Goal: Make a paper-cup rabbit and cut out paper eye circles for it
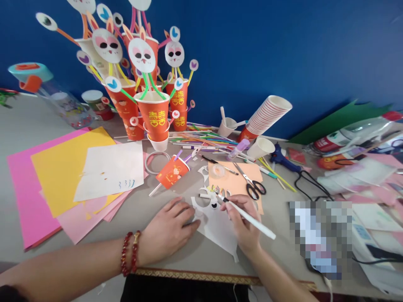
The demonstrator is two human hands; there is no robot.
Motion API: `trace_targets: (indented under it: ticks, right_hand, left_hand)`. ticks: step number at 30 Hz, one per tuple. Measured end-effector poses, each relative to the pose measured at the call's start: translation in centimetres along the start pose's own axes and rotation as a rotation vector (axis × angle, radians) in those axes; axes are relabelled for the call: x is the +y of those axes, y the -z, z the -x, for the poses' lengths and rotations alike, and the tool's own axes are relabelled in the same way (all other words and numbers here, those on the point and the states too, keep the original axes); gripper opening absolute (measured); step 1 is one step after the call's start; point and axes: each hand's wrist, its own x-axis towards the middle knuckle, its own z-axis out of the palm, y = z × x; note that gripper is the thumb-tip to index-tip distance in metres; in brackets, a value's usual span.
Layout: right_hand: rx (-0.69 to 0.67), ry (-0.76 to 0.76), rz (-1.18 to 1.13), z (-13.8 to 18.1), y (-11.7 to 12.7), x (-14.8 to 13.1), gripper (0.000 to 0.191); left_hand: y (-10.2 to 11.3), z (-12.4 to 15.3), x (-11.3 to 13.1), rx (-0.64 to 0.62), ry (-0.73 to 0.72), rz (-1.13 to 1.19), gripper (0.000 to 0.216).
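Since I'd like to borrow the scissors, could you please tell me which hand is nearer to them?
The right. The right hand, holding a white pen, is just on the near side of the scissors; the left hand is farther off, to their left.

Left hand point(170, 230) lies palm-down — right hand point(246, 230) curls, seemingly in a pinch.

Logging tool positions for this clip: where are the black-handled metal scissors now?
In the head view, right of centre, the black-handled metal scissors lie mostly on the peach paper sheet, just beyond the right hand.
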Motion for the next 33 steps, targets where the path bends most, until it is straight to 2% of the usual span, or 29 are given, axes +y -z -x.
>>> trace_targets:
  ticks: [3,6,11,14,22,28,33]
  right_hand:
    - [0.044,-0.009,0.001,-0.3,0.5,-0.1,0.007]
    - [0.025,-0.015,0.005,-0.3,0.7,-0.3,0.009]
    - [-0.127,-0.047,0.071,1.3,1.0,-1.2,0.012]
    - [-0.190,-0.021,0.240,3.0,1.6,-1.4,0.016]
    - [-0.243,0.422,0.688,6.1,2.2,0.1,0.029]
    - [-0.309,0.502,0.742,6.2,2.4,0.5,0.034]
    - [-0.424,0.511,0.787,5.7,3.5,0.6,0.039]
  left_hand:
    - [0.1,0.0,0.0,-0.001,-0.004,0.006,0.027]
    - [0.1,0.1,0.0,0.006,-0.003,0.006,0.026]
    - [0.1,0.1,0.1,0.005,-0.002,0.008,0.027]
    - [0.1,0.2,0.1,-0.012,-0.009,0.001,0.030]
    - [0.1,0.2,-0.1,0.047,0.011,0.063,0.026]
    - [0.3,0.0,0.2,0.031,-0.007,-0.017,0.023]
    - [0.5,0.2,1.2,-0.040,0.006,-0.122,0.031]
